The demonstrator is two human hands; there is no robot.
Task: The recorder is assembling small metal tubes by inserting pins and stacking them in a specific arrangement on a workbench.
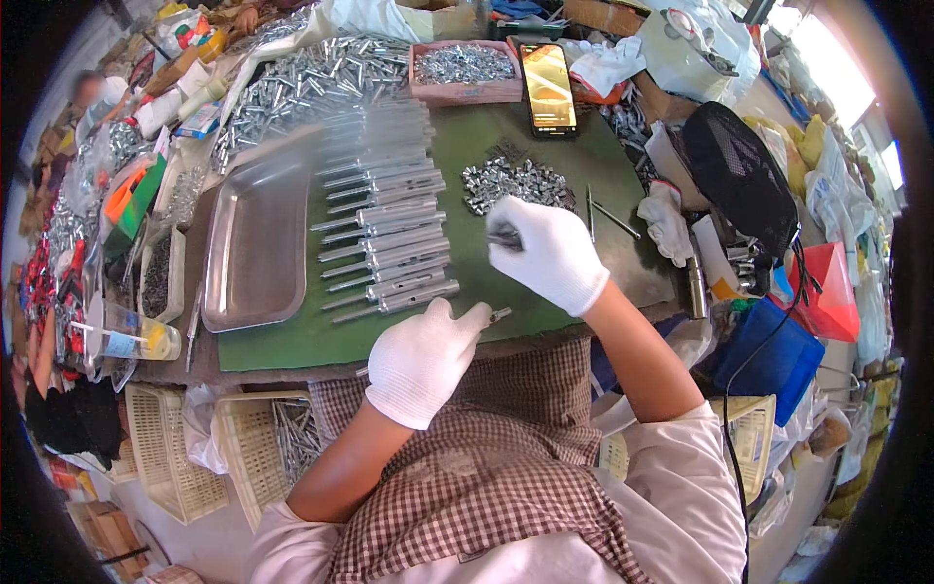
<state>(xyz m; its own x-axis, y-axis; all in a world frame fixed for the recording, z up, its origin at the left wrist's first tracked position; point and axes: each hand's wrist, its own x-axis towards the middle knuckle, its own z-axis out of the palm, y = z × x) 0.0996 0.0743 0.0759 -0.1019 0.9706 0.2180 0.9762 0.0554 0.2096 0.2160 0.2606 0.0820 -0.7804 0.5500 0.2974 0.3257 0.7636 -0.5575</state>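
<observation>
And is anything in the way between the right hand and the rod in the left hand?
Nothing visible: between the right hand and the metal rod in the left hand, only green work surface shows.

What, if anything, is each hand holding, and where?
Left hand: a metal rod, around its middle, tip exposed. Right hand: curled; can't tell whether anything's held.

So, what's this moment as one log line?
left hand: holds metal rod | right hand: curled, contents unclear | small metal pieces: heaped on green surface
</observation>
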